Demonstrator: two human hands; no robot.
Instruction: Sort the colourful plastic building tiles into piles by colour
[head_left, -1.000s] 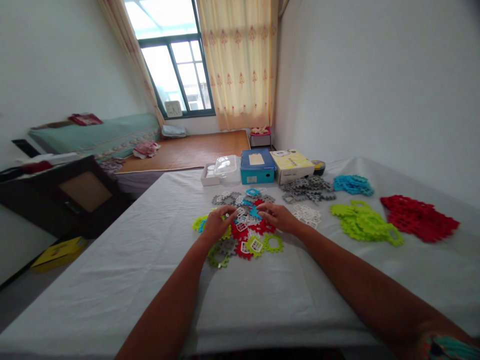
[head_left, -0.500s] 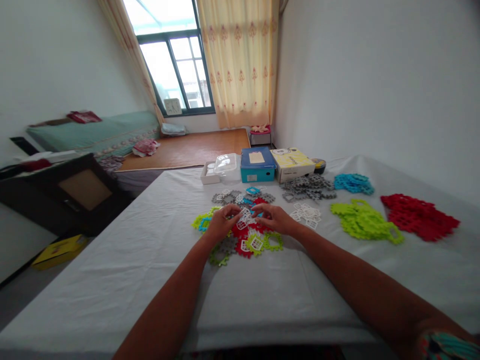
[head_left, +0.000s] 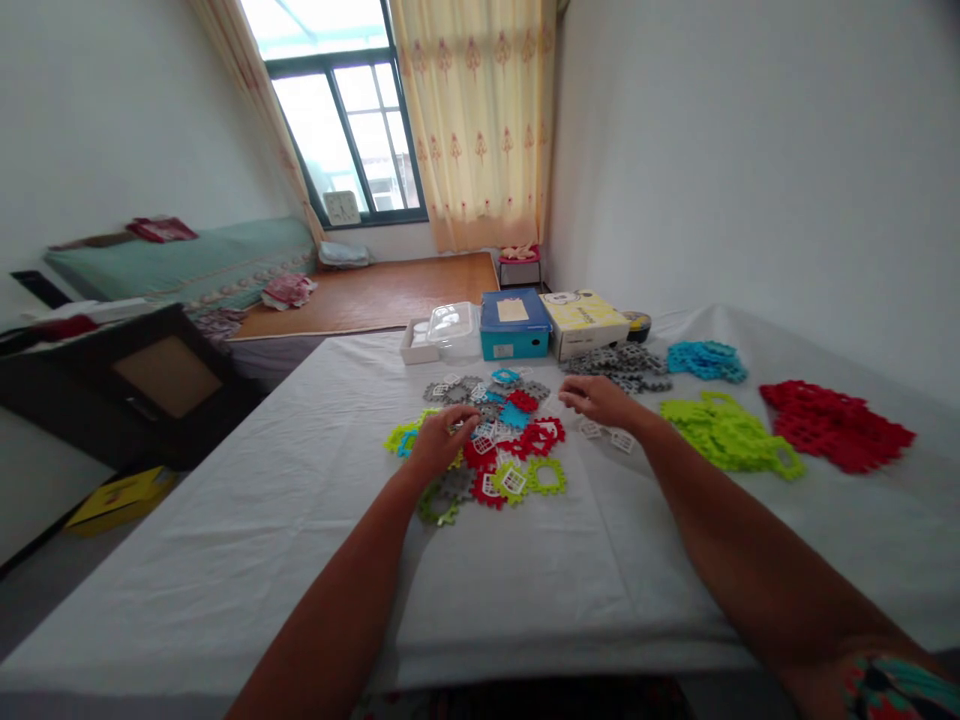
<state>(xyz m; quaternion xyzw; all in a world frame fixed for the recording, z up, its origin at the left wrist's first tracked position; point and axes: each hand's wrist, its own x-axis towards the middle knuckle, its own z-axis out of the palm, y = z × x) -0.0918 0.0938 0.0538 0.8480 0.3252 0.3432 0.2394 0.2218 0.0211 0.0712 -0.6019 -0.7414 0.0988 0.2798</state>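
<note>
A mixed pile of red, green, grey, blue and white interlocking foam pieces (head_left: 517,452) lies mid-table on the white cloth (head_left: 525,600). My left hand (head_left: 441,440) rests on the pile's left side, its fingers curled down among the pieces. My right hand (head_left: 600,400) hovers to the right of the pile, just above a small cluster of white pieces (head_left: 619,440), fingers drawn together and pointing left. What either hand grips is too small to make out.
Sorted heaps lie to the right: grey (head_left: 622,365), blue (head_left: 705,360), green (head_left: 727,432), red (head_left: 832,425). A clear container (head_left: 454,330), blue box (head_left: 514,325) and yellow-white box (head_left: 585,322) line the far edge. A dark cabinet (head_left: 150,380) stands left.
My right hand has left the mixed pile and moved right and away, over the white pieces. My left hand has stayed on the pile's left side.
</note>
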